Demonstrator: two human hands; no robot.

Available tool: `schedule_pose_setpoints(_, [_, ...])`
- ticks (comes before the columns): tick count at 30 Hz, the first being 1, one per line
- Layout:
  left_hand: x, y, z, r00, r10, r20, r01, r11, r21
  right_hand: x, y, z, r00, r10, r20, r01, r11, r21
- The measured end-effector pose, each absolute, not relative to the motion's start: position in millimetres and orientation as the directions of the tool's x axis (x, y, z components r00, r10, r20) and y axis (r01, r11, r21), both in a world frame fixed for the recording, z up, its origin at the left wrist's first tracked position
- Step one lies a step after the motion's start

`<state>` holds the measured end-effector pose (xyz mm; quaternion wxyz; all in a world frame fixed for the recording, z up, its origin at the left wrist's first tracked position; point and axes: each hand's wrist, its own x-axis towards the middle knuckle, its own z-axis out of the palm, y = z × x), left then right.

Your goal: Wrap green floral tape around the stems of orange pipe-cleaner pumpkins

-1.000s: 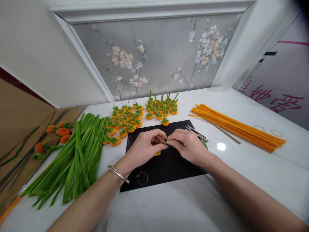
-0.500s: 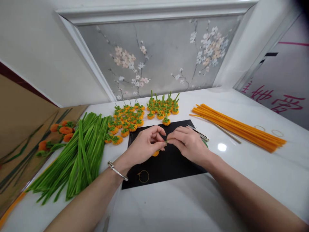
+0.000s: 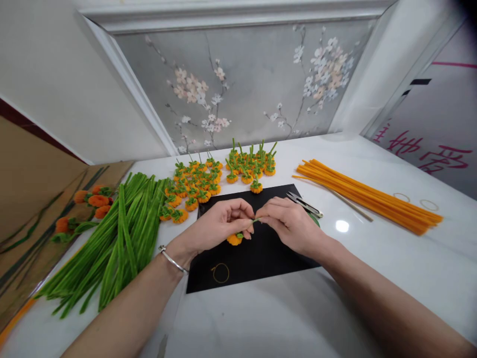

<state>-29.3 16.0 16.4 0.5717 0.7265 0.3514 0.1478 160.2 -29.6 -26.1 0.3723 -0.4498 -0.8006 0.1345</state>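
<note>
Over the black mat (image 3: 261,263), my left hand (image 3: 218,221) pinches a thin green pipe-cleaner stem (image 3: 256,220) between thumb and fingers. A small orange pipe-cleaner pumpkin (image 3: 234,240) with a green top hangs just below those fingers, partly covered by them. My right hand (image 3: 296,221) is closed on the other end of the stem, its fingertips close to the left ones. Scissors or snips (image 3: 305,204) lie beyond the right hand at the mat's far right corner. A thin wire ring (image 3: 221,273) rests on the mat's near left part.
Green pipe cleaners (image 3: 130,223) are heaped on the left. Several finished pumpkins (image 3: 197,184) stand behind the mat. Orange pipe cleaners (image 3: 372,199) and a thin stick (image 3: 354,206) lie on the right. Orange pieces (image 3: 99,200) sit at far left; a panelled wall (image 3: 253,89) bounds the table.
My left hand has shifted slightly left and the pumpkin has moved left with it, showing more of itself. A longer bit of stem shows between the hands; my right hand has barely moved.
</note>
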Motion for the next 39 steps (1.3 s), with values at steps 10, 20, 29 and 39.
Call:
schedule_pose_setpoints(10, [-20.6, 1.4, 15.5, 0.572, 0.82, 0.036, 0.474, -0.365, 0.801, 160.4, -31.8, -26.3, -0.289, 0.813, 0.505, 0.647, 0.555, -0.523])
schedule_pose_setpoints(20, [-20.1, 2.6, 19.3, 0.578, 0.811, -0.089, 0.463, -0.236, 0.854, 160.3, -31.6, -24.4, -0.336, 0.762, 0.553, 0.643, 0.615, -0.456])
schedule_pose_setpoints(29, [-24.1, 4.9, 22.0, 0.639, 0.747, -0.186, 0.337, -0.055, 0.94, 160.8, -33.0, -21.7, -0.352, 0.737, 0.577, 0.621, 0.645, -0.445])
schedule_pose_setpoints(39, [-29.0, 6.7, 23.0, 0.681, 0.708, -0.186, 0.305, -0.043, 0.951, 164.0, -32.4, -22.4, -0.321, 0.734, 0.599, 0.609, 0.644, -0.463])
